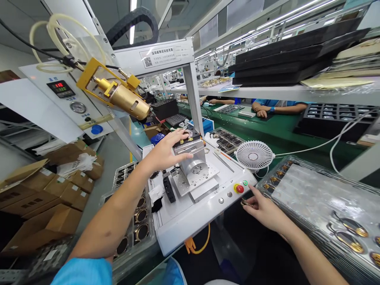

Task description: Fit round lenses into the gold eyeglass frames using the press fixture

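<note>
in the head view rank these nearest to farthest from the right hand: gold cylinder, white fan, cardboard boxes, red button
1. Red button: just left of the right hand.
2. White fan: beyond the hand, higher in the picture.
3. Gold cylinder: up and well to the left.
4. Cardboard boxes: at the picture's far left.

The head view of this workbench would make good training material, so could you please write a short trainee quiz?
1. True or false: the fan is black.
2. Which hand is nearer the red button? A) left; B) right.
3. Fill the gap: the ____ hand is at the metal block.

Key:
1. False; it is white.
2. B, the right hand.
3. Left: it is the left hand.
</note>
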The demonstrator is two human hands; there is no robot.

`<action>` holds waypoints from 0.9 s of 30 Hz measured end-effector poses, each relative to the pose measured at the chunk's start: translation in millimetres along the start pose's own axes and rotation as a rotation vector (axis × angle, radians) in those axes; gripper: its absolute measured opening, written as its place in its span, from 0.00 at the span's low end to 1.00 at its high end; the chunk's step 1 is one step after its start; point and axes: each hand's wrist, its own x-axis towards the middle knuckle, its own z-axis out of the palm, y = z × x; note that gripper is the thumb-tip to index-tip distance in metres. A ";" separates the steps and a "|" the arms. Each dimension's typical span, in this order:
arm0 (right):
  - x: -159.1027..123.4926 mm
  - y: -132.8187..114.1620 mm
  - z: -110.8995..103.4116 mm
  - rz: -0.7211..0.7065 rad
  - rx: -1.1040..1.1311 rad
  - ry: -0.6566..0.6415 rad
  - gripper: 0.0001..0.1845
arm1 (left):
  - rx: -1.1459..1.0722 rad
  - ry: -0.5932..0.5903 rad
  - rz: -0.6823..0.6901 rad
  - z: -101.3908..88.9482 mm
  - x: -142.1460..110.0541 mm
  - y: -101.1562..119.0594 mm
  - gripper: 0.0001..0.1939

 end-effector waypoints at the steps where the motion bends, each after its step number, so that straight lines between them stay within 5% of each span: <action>1: 0.6 1.2 3.5 0.001 -0.069 -0.029 0.48 | 0.005 0.018 0.007 -1.5 -4.1 0.8 0.35; 7: -1.6 2.9 16.8 -0.011 -0.245 -0.042 0.48 | -0.051 0.194 0.146 9.0 -78.3 38.0 0.21; 10: 2.6 2.3 17.9 -0.010 -0.275 0.007 0.47 | -0.242 0.108 0.157 40.7 -126.1 58.6 0.19; 13: 4.9 -1.4 13.7 -0.006 -0.257 0.041 0.46 | -0.527 0.052 0.001 92.2 -156.1 71.7 0.15; 16: -9.6 -9.2 8.6 -0.031 -0.140 0.037 0.39 | -0.749 -0.043 -0.299 150.6 -167.9 83.8 0.12; 19: -40.9 -18.8 12.5 -0.143 0.208 -0.055 0.37 | -1.077 -0.109 -0.533 200.0 -170.2 99.4 0.19; 23: -78.7 -26.4 37.0 -0.280 0.478 -0.024 0.44 | -1.570 -0.089 -0.559 238.9 -166.2 119.5 0.27; 27: -92.2 -26.1 54.7 -0.314 0.471 0.129 0.43 | -1.746 -0.072 -0.586 257.4 -159.9 129.5 0.28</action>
